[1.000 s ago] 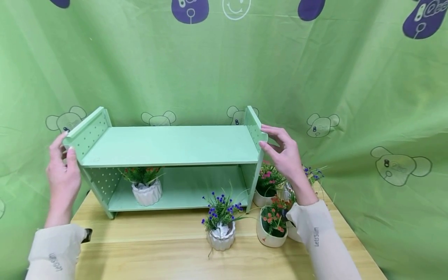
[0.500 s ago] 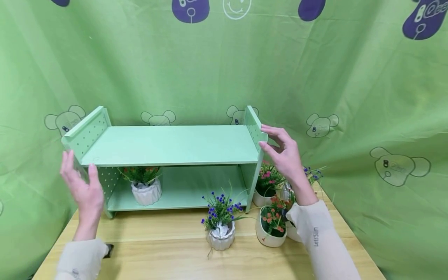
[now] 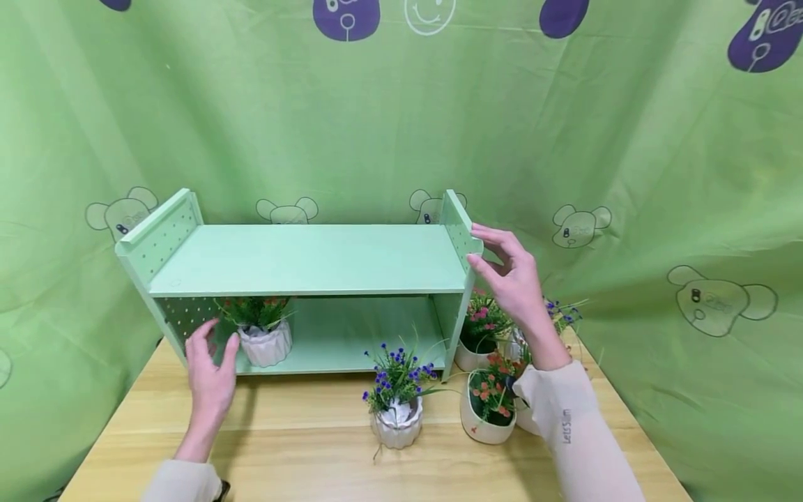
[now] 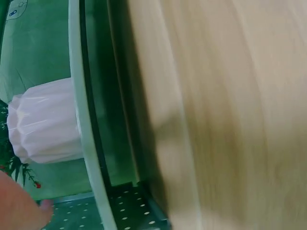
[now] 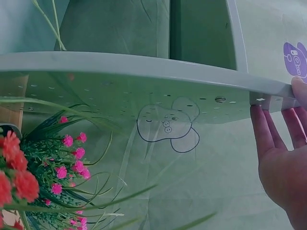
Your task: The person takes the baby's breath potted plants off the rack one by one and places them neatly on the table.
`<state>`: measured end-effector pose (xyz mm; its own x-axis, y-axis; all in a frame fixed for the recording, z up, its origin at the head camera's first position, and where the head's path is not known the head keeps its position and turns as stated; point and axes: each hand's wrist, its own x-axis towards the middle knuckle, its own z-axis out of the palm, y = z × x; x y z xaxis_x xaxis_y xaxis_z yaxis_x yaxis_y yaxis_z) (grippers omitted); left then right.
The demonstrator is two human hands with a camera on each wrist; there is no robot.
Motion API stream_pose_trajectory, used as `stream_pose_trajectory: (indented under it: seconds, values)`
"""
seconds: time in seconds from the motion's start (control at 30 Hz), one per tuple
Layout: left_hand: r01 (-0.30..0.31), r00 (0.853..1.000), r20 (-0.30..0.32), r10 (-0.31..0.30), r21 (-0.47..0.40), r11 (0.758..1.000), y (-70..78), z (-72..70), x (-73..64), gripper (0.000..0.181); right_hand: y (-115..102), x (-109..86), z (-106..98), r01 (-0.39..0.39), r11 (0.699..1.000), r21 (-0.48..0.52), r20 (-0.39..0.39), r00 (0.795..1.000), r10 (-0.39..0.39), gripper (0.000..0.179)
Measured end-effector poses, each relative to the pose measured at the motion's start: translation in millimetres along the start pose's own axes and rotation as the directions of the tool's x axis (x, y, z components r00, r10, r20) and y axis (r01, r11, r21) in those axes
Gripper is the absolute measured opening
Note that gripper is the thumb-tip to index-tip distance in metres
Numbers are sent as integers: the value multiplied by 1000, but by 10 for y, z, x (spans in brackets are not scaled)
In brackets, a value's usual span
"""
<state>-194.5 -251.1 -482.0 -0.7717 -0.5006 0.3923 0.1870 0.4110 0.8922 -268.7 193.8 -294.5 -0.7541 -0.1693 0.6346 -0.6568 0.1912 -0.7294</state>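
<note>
A mint-green two-tier shelf [image 3: 314, 259] with perforated side panels stands on the wooden table. My right hand [image 3: 518, 284] grips the upper front corner of its right panel [image 5: 158, 91]; the right wrist view has the fingers on the outer face and the thumb across the edge. My left hand [image 3: 212, 383] is at the lower tier's left front, fingers spread, beside a ribbed white flowerpot [image 3: 267, 346] with red-flowered greenery. In the left wrist view this flowerpot [image 4: 45, 122] sits on the lower board, and a blurred part of the hand [image 4: 19, 206] shows near the leaves.
A white flowerpot with blue flowers [image 3: 396, 422] stands on the table before the shelf. Right of the shelf are pots with orange-red flowers [image 3: 488, 418] and pink flowers [image 3: 473, 354], under my right forearm. A green printed cloth [image 3: 351, 125] hangs behind.
My left hand has let go of the shelf's upper left corner and moved down and right to beside the pot on the lower tier. My right hand keeps its hold on the right panel.
</note>
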Motion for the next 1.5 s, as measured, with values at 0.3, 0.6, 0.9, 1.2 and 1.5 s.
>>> stream_pose_trajectory:
  seconds: [0.3,0.6,0.9,1.2,1.5]
  values:
    - [26,972,231,-34,41,999,-140,179,7,68,24,-9,-6,1,1000,17,1,1000,-1,42]
    - [4,974,223,-32,125,992,-209,273,40,67,19,-15,-9,-13,1000,22,3,1000,12,42]
    - [1,975,220,-44,189,982,-190,260,39,66,22,-19,-5,-7,1000,25,0,1000,7,42]
    - [-28,977,212,-30,266,964,-195,217,47,65,32,-24,-6,-9,1000,23,-3,1000,9,43]
    - [-66,977,214,5,278,958,-232,209,66,64,47,-21,-3,0,999,32,-4,1000,0,42]
